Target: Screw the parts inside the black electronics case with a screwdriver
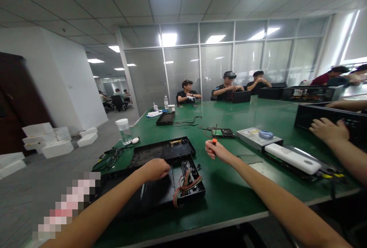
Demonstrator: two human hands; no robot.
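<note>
My right hand (219, 151) is wrapped round a screwdriver (214, 141) with an orange and black handle, its thin shaft pointing up. It is held above the green table, right of a black open casing (160, 187). My left hand (156, 168) is over that casing, fingers curled in; whatever they hold, if anything, is hidden. A bundle of striped multicoloured wires (186, 188) spills over the casing's right end. Behind it lies a black cover (163, 150) with a raised rim. Beyond the screwdriver sits a small unit with a green circuit board (220, 132).
A metal drive (252, 138) carries a blue tape roll (266, 134); beside it is a long white case (292, 158). A lidded jar (124, 131) and glasses (111, 160) stand at left. A co-worker's hand (329, 129) touches a black case (355, 122) at right. Other people sit across the table.
</note>
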